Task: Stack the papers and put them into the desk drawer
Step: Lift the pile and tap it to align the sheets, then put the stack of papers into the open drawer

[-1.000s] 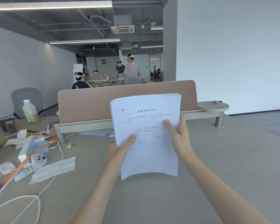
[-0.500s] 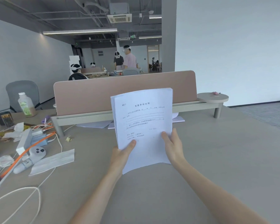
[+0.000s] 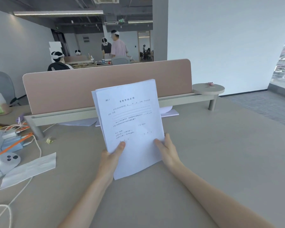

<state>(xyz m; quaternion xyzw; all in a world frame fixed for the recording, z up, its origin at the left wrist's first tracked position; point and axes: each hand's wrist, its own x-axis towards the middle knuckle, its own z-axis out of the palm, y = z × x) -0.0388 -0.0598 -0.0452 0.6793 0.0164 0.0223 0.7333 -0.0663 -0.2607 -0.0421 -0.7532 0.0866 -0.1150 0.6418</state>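
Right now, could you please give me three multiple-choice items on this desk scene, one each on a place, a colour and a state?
1. Where does the white controller lie?
A. left of the paper stack
B. on the round shelf
C. right of the paper stack

2. What colour is the desk divider?
A. green
B. dusty pink
C. black

3. How is the paper stack held?
A. flat on the desk
B. by one hand only
C. upright, by both hands

Answers: 1 A, it sits among the cables at the left edge. 2 B, the panel is pinkish. 3 C, the left hand and right hand grip its lower edge.
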